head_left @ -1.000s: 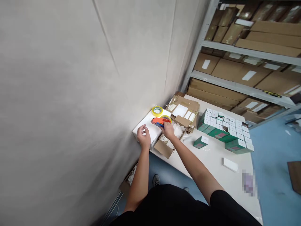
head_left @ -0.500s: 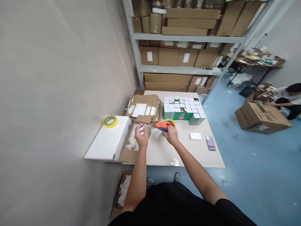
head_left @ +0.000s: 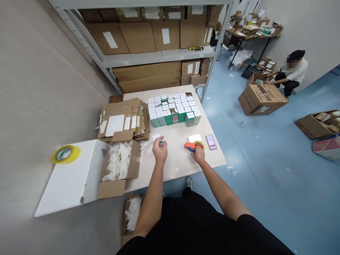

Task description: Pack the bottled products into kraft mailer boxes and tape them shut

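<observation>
Holding the tape gun [head_left: 189, 145] in the right hand [head_left: 199, 155], with fingers closed around its handle, over the right part of the counter [head_left: 175, 164]. Having the left hand [head_left: 160, 153] half open, with fingers curved and seemingly nothing gripped, just before a small box [head_left: 156, 136]; impossible to tell from this view if touching it or not. Probably at the step of making the gun ready, not yet of laying tape. For the next move, probably needing to steady the small box with the left hand and bring the gun's nose near to it. Coloured orange on the body, with blue below, red near the grip and a yellow roll [head_left: 202, 144] at the back, partly covered by the fingers. Pointing to the left with the nose, and with a white block [head_left: 194, 137] just behind.
</observation>
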The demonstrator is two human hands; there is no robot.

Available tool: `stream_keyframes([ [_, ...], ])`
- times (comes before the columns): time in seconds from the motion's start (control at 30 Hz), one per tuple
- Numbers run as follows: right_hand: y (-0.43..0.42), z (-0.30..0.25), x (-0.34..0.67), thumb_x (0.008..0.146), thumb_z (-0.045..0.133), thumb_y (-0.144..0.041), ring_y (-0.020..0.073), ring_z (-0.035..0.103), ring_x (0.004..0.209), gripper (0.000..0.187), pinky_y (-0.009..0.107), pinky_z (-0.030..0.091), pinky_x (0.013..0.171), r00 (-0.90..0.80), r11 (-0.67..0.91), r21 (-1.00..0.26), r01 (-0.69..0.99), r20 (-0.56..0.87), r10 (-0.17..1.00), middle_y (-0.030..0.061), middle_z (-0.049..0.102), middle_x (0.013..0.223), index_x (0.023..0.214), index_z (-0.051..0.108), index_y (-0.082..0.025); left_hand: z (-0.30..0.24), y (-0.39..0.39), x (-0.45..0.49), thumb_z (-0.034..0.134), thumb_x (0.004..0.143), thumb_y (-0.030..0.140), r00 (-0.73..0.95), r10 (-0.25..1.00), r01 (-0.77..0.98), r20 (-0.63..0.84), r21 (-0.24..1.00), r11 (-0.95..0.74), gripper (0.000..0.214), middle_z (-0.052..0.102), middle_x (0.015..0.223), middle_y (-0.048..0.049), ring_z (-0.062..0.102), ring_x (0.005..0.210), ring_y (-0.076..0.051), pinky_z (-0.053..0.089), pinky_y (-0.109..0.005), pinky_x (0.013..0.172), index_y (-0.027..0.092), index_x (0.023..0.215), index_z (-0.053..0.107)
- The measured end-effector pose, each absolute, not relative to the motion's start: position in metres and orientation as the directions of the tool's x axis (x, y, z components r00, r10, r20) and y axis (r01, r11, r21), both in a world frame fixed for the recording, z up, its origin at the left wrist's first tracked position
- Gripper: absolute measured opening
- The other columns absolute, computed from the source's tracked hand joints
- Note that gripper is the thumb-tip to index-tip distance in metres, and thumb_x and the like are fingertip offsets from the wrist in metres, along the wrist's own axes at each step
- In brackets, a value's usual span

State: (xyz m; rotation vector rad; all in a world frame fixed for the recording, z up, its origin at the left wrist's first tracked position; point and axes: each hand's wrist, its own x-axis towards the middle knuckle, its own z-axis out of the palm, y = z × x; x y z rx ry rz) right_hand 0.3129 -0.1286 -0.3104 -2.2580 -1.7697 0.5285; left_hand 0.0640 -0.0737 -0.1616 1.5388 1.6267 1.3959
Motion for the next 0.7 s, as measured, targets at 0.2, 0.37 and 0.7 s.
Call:
stream_keyframes([
  [0.2, -0.154, -0.363, 0.36, 0.092, 0.06, -0.02, 0.0323, 0.062, 0.125, 0.039, 0.04, 0.044, 0.107, 0.326, -0.468, -0.256, 0.846, -0.446, 0.834, 0.0211, 0.068, 0.13, 0.129, 0.063, -0.009, -0.179, -0.077, 0.079, 0.06, 0.093, 0.026, -0.17, 0.964, 0.418, 0.202, 0.901, -0.116, 0.029, 0.071, 0.123, -0.0098, 0.069, 0.11, -0.022, 0.061, -0.035, 0.09, 0.021, 0.12, 0.072],
  [0.37, -0.157, -0.369, 0.378, 0.084, 0.075, -0.033, 0.0325, 0.067, 0.117, 0.045, 0.038, 0.05, 0.096, 0.314, -0.541, -0.253, 0.802, -0.592, 0.742, 0.0171, 0.073, 0.123, 0.124, 0.068, -0.015, -0.186, -0.073, 0.073, 0.063, 0.092, 0.029, -0.138, 0.983, 0.397, 0.12, 0.916, -0.056, 0.029, 0.071, 0.124, -0.0085, 0.068, 0.113, -0.022, 0.061, -0.037, 0.094, 0.024, 0.119, 0.073],
  [0.7, -0.101, -0.274, 0.362, 0.09, 0.062, -0.04, 0.0273, 0.068, 0.116, 0.055, 0.041, 0.055, 0.098, 0.234, -0.258, -0.82, 0.511, -0.156, 0.96, 0.0121, 0.068, 0.137, 0.142, 0.06, -0.023, -0.144, -0.05, 0.078, 0.062, 0.091, 0.028, -0.073, 0.97, 0.426, 0.231, 0.887, -0.179, 0.028, 0.07, 0.126, -0.0101, 0.066, 0.119, -0.024, 0.059, -0.037, 0.093, 0.023, 0.116, 0.074],
])
